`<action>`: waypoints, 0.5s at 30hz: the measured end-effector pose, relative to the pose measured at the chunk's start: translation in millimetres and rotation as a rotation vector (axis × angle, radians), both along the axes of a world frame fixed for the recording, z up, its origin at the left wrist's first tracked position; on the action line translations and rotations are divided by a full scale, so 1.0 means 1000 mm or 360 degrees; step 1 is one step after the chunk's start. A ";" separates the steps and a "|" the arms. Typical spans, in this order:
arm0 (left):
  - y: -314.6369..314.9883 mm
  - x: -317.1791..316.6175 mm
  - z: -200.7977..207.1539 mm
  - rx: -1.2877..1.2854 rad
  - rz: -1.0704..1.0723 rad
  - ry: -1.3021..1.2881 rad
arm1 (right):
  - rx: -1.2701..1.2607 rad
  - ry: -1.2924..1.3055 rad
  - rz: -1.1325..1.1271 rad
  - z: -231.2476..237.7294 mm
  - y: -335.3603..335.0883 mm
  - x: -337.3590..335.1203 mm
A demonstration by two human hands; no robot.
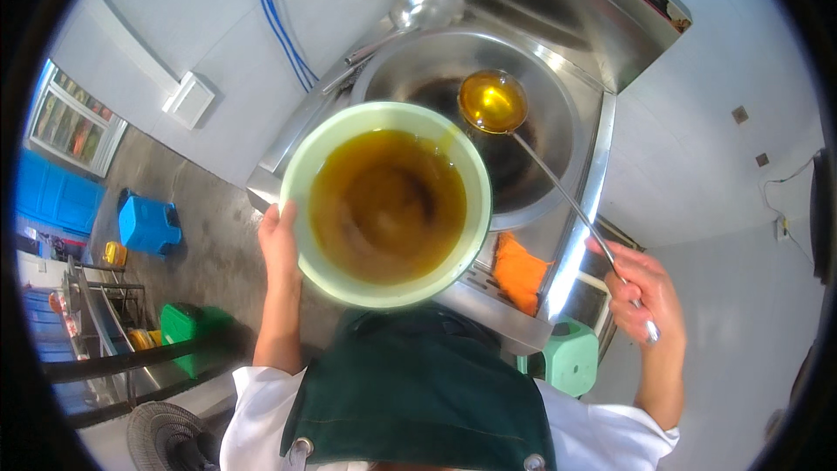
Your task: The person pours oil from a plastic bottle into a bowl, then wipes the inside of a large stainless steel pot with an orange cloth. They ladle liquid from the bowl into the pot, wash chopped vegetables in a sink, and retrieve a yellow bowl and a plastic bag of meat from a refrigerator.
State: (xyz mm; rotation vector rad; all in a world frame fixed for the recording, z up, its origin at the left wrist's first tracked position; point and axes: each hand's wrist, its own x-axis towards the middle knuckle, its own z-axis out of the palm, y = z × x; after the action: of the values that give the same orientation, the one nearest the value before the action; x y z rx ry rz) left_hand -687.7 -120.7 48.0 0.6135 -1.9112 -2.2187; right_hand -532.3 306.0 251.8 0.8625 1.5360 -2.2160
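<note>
Dark green, the apron [414, 388] sits nearest. The left hand [279, 240] has its grip closed on the left side of the bowl [392, 295], which holds amber liquid near the wok [556, 118]. The right hand [643, 301] has its grip curled round the far end of the ladle [558, 184], its cup of yellow liquid above the wok. Behind lies a scoop [427, 4]. This looks like mid-ladling; the next move likely calls for a level cup and a steady bowl
</note>
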 end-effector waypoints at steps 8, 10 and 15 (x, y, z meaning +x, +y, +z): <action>0.006 0.004 0.012 -0.0011 -0.0043 -0.0045 | 0.0590 0.0005 0.0148 -0.120 0.032 -0.039; 0.005 0.003 0.012 -0.0017 -0.0032 -0.0045 | 0.0857 0.0065 0.0196 -0.150 0.034 -0.042; 0.003 0.005 0.009 0.0082 -0.0091 0.0008 | 0.2398 0.0611 0.0430 -0.165 0.031 -0.030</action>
State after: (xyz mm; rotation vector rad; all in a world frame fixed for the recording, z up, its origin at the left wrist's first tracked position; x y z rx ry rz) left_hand -682.8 -117.2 56.9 0.5671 -1.8979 -2.3082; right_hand -561.8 336.8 86.7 0.3953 3.2265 -0.7179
